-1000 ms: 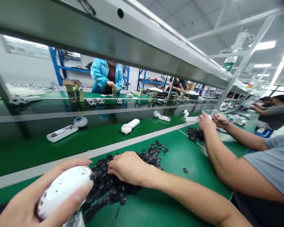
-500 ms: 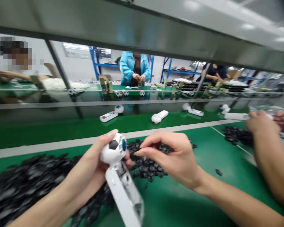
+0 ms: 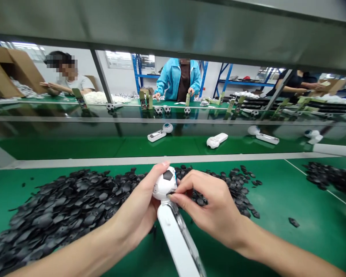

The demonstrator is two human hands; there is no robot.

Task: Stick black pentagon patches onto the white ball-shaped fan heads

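Observation:
My left hand [image 3: 142, 202] is wrapped round the ball-shaped head of a white plastic device [image 3: 173, 234], thumb on top. The head looks like a football with a black pentagon patch [image 3: 168, 175] on it, and a long white handle slants down toward me. In a pinch between thumb and forefinger, my right hand [image 3: 209, 204] has a small black plastic piece [image 3: 171, 193] against the lower side of the ball. A large heap of loose black pieces [image 3: 75, 207] lies behind and to the left of my hands on the green table.
Beyond a pale rail [image 3: 75, 162], several white devices [image 3: 217, 140] lie on a green belt [image 3: 127, 148]. A single black piece [image 3: 293, 222] and a smaller pile [image 3: 328, 175] lie to the right. A metal shelf [image 3: 173, 30] spans overhead. Co-workers sit or stand across the line.
My right hand has brought the black piece to the ball; before, it was a little apart from it. The view has turned left, and the neighbour's arms at right have mostly left it.

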